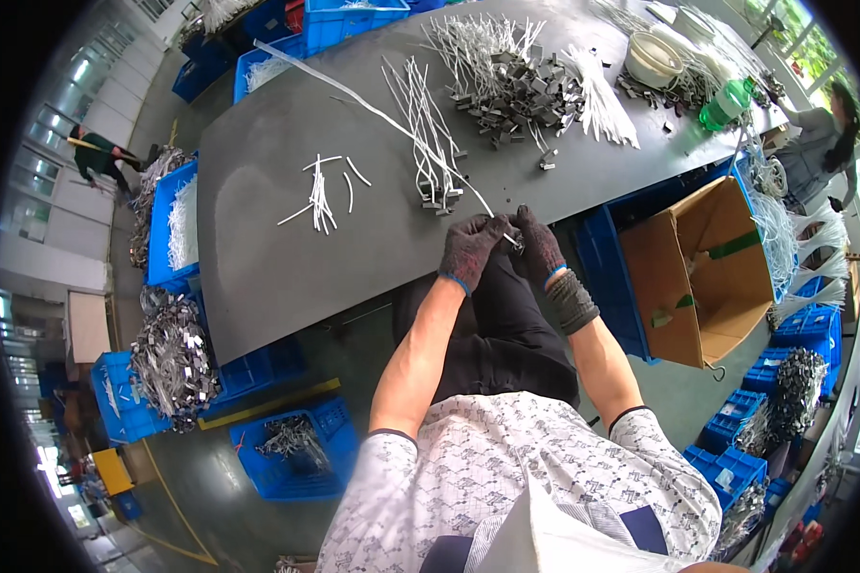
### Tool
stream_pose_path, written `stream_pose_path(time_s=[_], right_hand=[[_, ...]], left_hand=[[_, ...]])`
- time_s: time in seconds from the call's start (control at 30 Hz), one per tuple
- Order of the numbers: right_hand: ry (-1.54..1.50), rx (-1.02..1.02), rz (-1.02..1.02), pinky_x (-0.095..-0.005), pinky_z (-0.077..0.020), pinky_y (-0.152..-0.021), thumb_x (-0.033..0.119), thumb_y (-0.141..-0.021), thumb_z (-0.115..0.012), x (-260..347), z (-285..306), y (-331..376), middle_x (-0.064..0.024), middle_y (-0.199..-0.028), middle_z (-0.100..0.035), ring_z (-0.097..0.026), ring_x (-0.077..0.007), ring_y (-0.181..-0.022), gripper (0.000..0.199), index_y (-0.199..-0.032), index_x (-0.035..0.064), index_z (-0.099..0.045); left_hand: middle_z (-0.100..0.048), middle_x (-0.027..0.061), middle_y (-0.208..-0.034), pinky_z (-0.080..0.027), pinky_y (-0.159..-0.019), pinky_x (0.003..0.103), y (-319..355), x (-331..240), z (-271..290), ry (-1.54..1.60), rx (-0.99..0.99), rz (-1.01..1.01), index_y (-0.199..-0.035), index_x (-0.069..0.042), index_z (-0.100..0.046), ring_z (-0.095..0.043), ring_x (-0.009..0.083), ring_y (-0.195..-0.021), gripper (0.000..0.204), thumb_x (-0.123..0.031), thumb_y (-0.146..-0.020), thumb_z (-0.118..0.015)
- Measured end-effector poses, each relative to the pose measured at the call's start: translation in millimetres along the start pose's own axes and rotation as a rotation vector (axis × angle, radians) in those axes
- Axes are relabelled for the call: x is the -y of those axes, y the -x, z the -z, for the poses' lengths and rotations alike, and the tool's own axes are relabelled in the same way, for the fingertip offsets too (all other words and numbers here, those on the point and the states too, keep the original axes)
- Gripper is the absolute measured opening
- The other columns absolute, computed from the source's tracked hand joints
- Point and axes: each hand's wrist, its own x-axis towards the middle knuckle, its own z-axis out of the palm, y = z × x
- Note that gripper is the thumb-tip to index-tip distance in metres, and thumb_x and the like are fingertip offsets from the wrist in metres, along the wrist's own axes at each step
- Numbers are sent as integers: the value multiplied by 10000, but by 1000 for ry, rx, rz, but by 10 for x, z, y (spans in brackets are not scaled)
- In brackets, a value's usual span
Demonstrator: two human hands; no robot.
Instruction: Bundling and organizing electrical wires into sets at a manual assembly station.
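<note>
Both my hands wear dark knitted gloves and meet just off the table's near edge, above my lap. In my left hand (473,250), the closed fingers grip a long white plastic strip (373,109), which runs back across the table to the far left. Its short white end pokes out between the two hands. My right hand (542,245) is closed in a pinch against the left fingertips; a small dark, shiny piece shows there, too small to name. Beyond the hands lies a bundle of white cords with small metal pieces (438,191) on their near ends.
Short white tube pieces (321,202) lie on the grey table (258,258). Farther back are a heap of dark metal pieces (526,100), a white bowl (653,59) and a green bottle (726,103). An open cardboard box (702,272) stands at right. Two people are in the distance.
</note>
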Motion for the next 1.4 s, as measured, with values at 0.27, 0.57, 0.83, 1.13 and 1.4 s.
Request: stream_pose_path(time_s=[0.27, 0.57, 0.83, 1.13, 1.4], right_hand=[[-489, 163, -529, -425, -548, -792, 157, -937, -655, -756, -590, -237, -206, -1072, -703, -682, -389, -982, 413, -1302, 21, -517], [373, -320, -575, -512, -529, -853, 299, -954, -579, -1130, -69, -980, -252, -1104, -668, -647, -468, -995, 395, -1286, 88, -611], [473, -84, -661, -463, -530, -874, 346, -891, -672, -1872, 180, -1396, -199, -1118, -675, -659, -402, -1001, 482, -1306, 110, -602], [-596, -351, -1044, -326, -503, -483, 328, -921, -668, -1633, 281, -1231, -88, -918, -709, -653, -165, -594, 383, -1151, 22, -649], [382, -390, -649, -418, -551, -689, 259, -907, -651, -1813, 391, -526, -206, -880, -718, -662, -302, -681, 288, -1067, 20, -675]], left_hand=[[-679, 87, -733, -510, -672, 326, -185, 139, -61, -446, -339, -453, -961, 6, -730, -642, 142, -701, 350, -343, -965, -708], [-738, 178, -849, -550, -708, 407, -855, -206, 977, -619, -310, -92, -937, -27, -725, -737, 282, -792, 401, -400, -987, -588], [-731, 199, -1016, -561, -787, 531, -1670, -195, 2471, -1247, -876, 242, -1024, -54, -716, -709, 404, -965, 411, -428, -876, -635], [-726, 243, -1006, -575, -817, 503, -1815, 168, 2778, -1330, -628, 356, -987, -22, -741, -716, 415, -957, 382, -365, -857, -634], [-689, 91, -657, -523, -459, 341, -1660, 424, 2242, -169, -802, 228, -779, -59, -677, -678, 177, -545, 116, -153, -839, -710]])
